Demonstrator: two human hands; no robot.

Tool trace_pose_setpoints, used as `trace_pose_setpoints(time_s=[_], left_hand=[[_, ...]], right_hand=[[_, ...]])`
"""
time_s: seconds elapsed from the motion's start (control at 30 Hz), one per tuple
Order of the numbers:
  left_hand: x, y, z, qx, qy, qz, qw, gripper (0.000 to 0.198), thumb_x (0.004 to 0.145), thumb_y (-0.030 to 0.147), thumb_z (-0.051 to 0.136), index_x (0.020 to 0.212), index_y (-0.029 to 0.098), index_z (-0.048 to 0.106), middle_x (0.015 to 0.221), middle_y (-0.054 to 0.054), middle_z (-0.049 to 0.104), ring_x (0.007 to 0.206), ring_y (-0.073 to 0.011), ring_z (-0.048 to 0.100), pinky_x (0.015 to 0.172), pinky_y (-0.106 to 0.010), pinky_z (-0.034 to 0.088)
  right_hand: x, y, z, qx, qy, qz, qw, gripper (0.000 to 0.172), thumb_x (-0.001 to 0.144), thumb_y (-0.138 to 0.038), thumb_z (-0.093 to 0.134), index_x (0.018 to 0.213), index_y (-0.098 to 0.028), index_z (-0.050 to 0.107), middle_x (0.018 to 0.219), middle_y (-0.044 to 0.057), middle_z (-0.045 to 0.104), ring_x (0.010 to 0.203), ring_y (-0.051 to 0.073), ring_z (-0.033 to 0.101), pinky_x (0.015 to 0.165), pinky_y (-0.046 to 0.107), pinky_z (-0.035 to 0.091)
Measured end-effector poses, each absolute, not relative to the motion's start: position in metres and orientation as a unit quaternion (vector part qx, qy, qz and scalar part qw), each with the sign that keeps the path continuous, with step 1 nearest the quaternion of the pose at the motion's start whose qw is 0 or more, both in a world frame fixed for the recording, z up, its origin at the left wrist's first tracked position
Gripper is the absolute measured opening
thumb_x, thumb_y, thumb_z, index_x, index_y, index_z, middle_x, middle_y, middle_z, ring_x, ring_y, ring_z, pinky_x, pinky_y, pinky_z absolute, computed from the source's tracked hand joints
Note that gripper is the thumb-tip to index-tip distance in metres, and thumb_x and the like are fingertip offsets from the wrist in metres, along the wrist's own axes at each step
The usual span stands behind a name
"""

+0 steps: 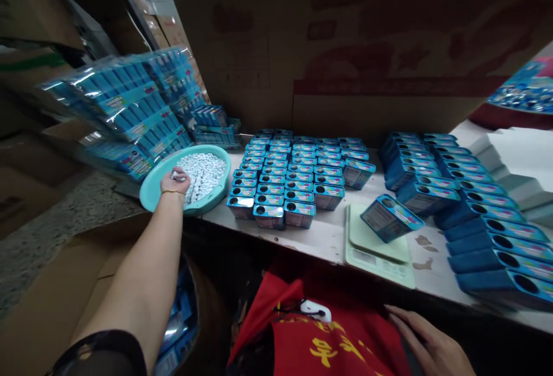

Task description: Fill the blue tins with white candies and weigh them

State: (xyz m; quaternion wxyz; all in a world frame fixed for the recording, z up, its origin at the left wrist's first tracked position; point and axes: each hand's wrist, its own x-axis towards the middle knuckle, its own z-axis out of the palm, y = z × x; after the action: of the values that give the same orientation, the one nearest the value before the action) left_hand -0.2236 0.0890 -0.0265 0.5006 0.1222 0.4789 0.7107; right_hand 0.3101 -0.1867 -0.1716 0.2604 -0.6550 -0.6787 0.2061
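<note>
My left hand [176, 180] is inside a turquoise basin [151, 189], over a heap of small white pellet-like candies [203, 171]. Its fingers are curled round a few of the candies. My right hand [432, 341] is low at the right, beside the red apron [311, 335] with yellow characters. Its visible fingers are stretched out, and no object shows in them. A blue tin box [391, 219] stands slightly turned on a pale green scale [358, 255] above the right hand.
Rows of blue tins [285, 192] fill the table's middle. More tins with dark round openings [496, 226] line the right side. Wrapped blue packs [133, 105] are stacked at the left. Below lies an open carton [103, 261]. A large cardboard box [268, 76] walls the back.
</note>
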Motion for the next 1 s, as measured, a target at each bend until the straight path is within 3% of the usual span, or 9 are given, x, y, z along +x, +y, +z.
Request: trace_pose_setpoints(time_s=[0.13,0.23,0.33,0.47,0.53,0.6,0.7,0.8,1.0], left_hand=[[-0.204,0.067,-0.002,0.151,0.402,0.717,0.549,0.051,0.088,0.018,0.002,0.064,0.009,0.046,0.047,0.002,0.046,0.056,-0.0051,0.052,0.044,-0.019,0.028],[-0.171,0.045,0.014,0.175,0.366,0.693,0.596,0.043,0.087,0.016,0.013,0.064,0.010,0.050,0.051,0.004,0.050,0.051,-0.0020,0.050,0.043,-0.016,0.030],[-0.107,0.023,0.004,0.187,0.351,0.637,0.660,0.033,0.085,0.016,0.025,0.066,0.012,0.052,0.058,0.005,0.053,0.043,-0.0002,0.044,0.039,-0.013,0.029],[0.001,-0.025,-0.048,0.178,0.345,0.467,0.794,0.018,0.081,0.023,0.043,0.069,0.013,0.053,0.056,0.004,0.049,0.033,0.0007,0.032,0.030,-0.012,0.017],[0.040,-0.055,-0.074,0.213,0.363,0.377,0.825,0.017,0.077,0.030,0.051,0.073,0.013,0.054,0.057,0.003,0.051,0.032,0.0007,0.030,0.030,-0.013,0.015],[0.064,-0.077,-0.094,0.282,0.404,0.337,0.802,0.021,0.073,0.033,0.056,0.076,0.012,0.055,0.060,0.001,0.053,0.033,-0.0002,0.033,0.030,-0.014,0.014],[0.080,-0.092,-0.114,0.348,0.447,0.321,0.759,0.027,0.071,0.038,0.057,0.076,0.011,0.057,0.060,0.001,0.054,0.035,-0.0002,0.033,0.033,-0.015,0.014],[0.088,-0.097,-0.123,0.371,0.447,0.314,0.751,0.027,0.072,0.039,0.056,0.075,0.012,0.058,0.059,0.002,0.053,0.036,-0.0003,0.033,0.035,-0.015,0.016],[0.099,-0.102,-0.128,0.376,0.450,0.298,0.753,0.028,0.074,0.038,0.054,0.077,0.011,0.059,0.046,0.004,0.046,0.034,-0.0018,0.029,0.034,-0.016,0.015]], right_hand=[[0.297,-0.177,-0.162,-0.643,-0.672,0.248,0.269,0.030,0.073,-0.046,0.049,0.088,-0.027,0.067,0.089,0.000,0.068,0.078,0.018,0.065,0.069,0.023,0.054],[0.279,-0.159,-0.154,-0.622,-0.660,0.298,0.299,0.026,0.068,-0.048,0.054,0.085,-0.034,0.067,0.088,0.002,0.068,0.079,0.023,0.065,0.067,0.028,0.055],[0.240,-0.138,-0.136,-0.592,-0.577,0.412,0.382,0.021,0.067,-0.047,0.056,0.086,-0.042,0.065,0.089,0.006,0.067,0.081,0.027,0.063,0.067,0.029,0.054],[0.175,-0.119,-0.106,-0.437,-0.275,0.648,0.560,0.032,0.075,-0.046,0.051,0.098,-0.026,0.059,0.103,0.008,0.061,0.095,0.025,0.059,0.080,0.038,0.051],[0.154,-0.111,-0.104,-0.375,-0.166,0.706,0.577,0.035,0.077,-0.048,0.048,0.094,-0.019,0.058,0.086,0.007,0.064,0.082,0.020,0.062,0.075,0.038,0.051],[0.146,-0.108,-0.111,-0.355,-0.084,0.707,0.605,0.034,0.077,-0.049,0.048,0.083,-0.016,0.056,0.056,-0.001,0.056,0.053,0.013,0.058,0.062,0.032,0.052],[0.149,-0.118,-0.128,-0.355,-0.005,0.686,0.634,0.036,0.074,-0.052,0.051,0.071,-0.016,0.053,0.045,-0.005,0.047,0.039,0.008,0.045,0.047,0.022,0.045],[0.159,-0.131,-0.140,-0.364,0.017,0.684,0.632,0.039,0.074,-0.055,0.049,0.071,-0.016,0.053,0.044,-0.005,0.046,0.040,0.008,0.043,0.043,0.020,0.039],[0.176,-0.137,-0.147,-0.352,0.026,0.699,0.623,0.043,0.074,-0.056,0.047,0.081,-0.015,0.057,0.059,-0.001,0.053,0.048,0.009,0.047,0.049,0.022,0.042]])
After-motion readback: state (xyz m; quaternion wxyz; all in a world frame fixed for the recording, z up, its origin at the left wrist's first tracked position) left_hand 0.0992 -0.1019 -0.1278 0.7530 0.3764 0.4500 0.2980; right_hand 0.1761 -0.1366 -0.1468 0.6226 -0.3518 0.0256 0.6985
